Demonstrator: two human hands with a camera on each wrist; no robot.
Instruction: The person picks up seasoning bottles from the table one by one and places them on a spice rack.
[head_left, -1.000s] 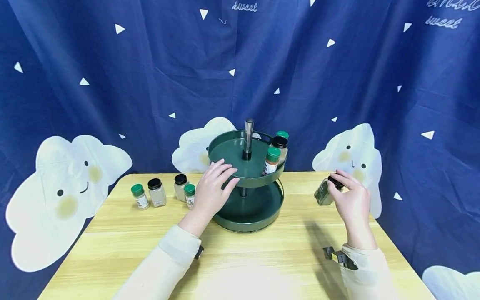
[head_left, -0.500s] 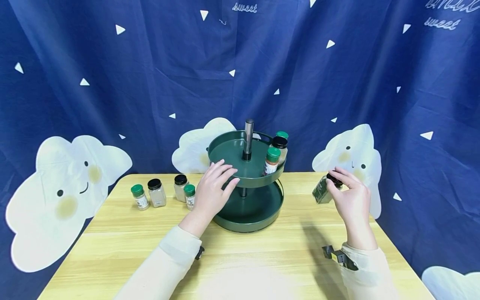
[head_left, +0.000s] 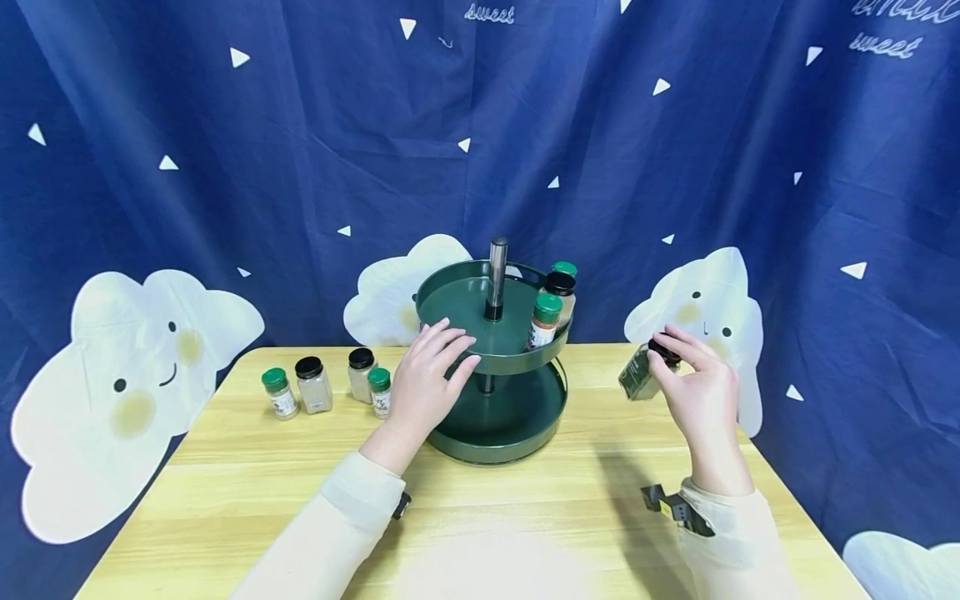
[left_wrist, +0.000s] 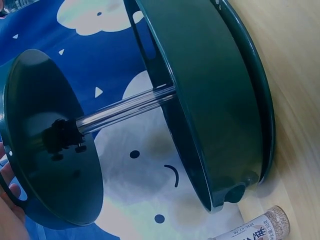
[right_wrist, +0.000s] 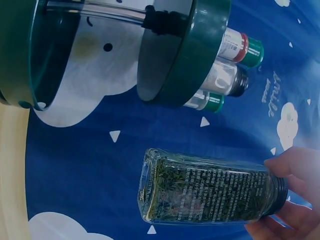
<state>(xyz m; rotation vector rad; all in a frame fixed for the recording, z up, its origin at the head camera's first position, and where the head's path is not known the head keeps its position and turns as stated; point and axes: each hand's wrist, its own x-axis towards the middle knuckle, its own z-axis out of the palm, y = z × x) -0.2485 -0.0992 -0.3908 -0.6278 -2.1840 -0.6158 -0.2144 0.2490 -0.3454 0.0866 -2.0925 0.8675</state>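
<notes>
My right hand (head_left: 701, 396) pinches a glass spice jar (right_wrist: 210, 192) by its black lid. Green dried herb and printed lettering show through the tilted jar, held off the table to the right of a green two-tier rack (head_left: 498, 450). At the rack's left side, my left hand (head_left: 427, 375) rests against the rim of the upper tier with lightly bent, spread fingers. In the left wrist view, its fingers (left_wrist: 14, 192) show beside the tier's handle opening. A green-lidded shaker (head_left: 544, 323), a black-lidded jar (head_left: 566, 308) and another green-lidded shaker (head_left: 565, 269) stand on the upper tier's right.
Left of the rack stand a green-lidded shaker (head_left: 281, 395), a black-lidded jar (head_left: 314, 385), another black-lidded jar (head_left: 361, 377) and a small green-lidded shaker (head_left: 379, 393). A metal post (head_left: 497, 275) rises through the rack. The blue curtain (head_left: 300, 167) hangs behind the wooden table (head_left: 225, 500).
My right hand has shifted slightly left and up with the herb jar, bringing it a little nearer the rack. My left hand and the rack have stayed in place.
</notes>
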